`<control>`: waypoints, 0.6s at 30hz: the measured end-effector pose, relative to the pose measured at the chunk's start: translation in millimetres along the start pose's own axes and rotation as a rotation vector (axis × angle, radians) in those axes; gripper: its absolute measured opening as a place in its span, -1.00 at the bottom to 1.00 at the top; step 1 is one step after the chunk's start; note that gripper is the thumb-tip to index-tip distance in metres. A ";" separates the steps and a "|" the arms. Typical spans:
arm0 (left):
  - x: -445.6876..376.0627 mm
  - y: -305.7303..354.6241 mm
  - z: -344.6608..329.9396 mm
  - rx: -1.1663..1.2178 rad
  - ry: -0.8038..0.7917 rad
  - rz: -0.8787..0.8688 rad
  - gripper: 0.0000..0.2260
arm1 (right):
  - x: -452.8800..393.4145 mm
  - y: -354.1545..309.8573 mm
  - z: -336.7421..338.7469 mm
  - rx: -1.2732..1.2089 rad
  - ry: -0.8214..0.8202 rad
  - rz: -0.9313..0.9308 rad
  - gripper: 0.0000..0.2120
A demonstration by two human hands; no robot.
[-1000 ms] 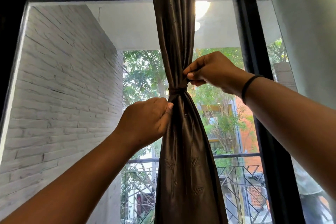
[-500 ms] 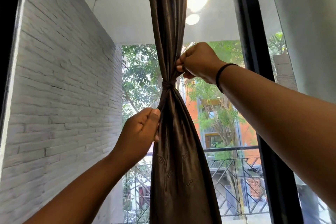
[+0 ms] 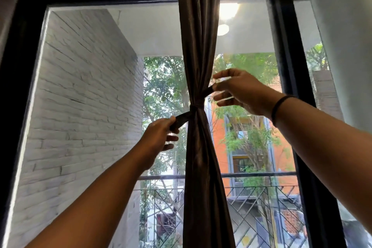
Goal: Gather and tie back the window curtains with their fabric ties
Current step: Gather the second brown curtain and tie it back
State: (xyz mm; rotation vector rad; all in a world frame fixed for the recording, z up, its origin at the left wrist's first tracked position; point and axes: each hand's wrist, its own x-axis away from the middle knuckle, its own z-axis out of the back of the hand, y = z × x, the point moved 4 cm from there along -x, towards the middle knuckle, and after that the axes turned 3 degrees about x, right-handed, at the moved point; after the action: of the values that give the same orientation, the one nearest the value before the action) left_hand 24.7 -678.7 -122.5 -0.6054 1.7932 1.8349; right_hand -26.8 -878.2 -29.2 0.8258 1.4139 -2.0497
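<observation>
The long dark-brown satin curtain (image 3: 198, 167) is hanging down the middle of the black-framed window (image 3: 285, 90), gathered into one narrow column and cinched at a waist roughly halfway up the view. From that waist the folds are fanning out wider above and below. Beyond the glass, to the left of the curtain, a white brick wall (image 3: 80, 96) is running back; to its right a metal balcony railing (image 3: 261, 175) is crossing behind the fabric.

The step in hand is, by my reading, the tightening of the knot: the narrow matching brown fabric tie (image 3: 196, 106) is already wrapped around the curtain's waist, and its two ends are being drawn outward in opposite directions.

The left hand (image 3: 161, 137) is sitting just left of the curtain and a little below the waist, thumb and forefinger pinching the left end of the tie while the other fingers are hanging loose. The right hand (image 3: 241, 90) is sitting just right of the curtain and slightly above the waist, pinching the right end with its remaining fingers spread (a black band (image 3: 278, 106) is circling that wrist).

The next move is probably calling for a steady, even pull on both ends until the knot is biting, then a second crossing or a release to check that it is holding.
</observation>
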 end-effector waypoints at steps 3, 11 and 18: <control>-3.1 12.2 -6.2 0.039 0.030 -0.029 -0.78 | 1.1 27.7 -6.1 0.052 -0.002 -0.087 -0.70; -6.7 35.8 -41.1 0.021 0.023 -0.170 -0.67 | 13.2 12.8 -32.8 -0.021 0.109 0.145 -0.83; -10.7 45.2 -58.8 0.058 0.010 -0.220 -0.72 | 19.9 -27.6 -26.8 0.628 0.338 0.364 -0.76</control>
State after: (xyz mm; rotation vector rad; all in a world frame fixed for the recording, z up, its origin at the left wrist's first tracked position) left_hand 2.8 -738.2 -82.7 -0.7588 1.7052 1.6303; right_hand -54.7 -845.3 -33.6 1.6147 0.6659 -2.1335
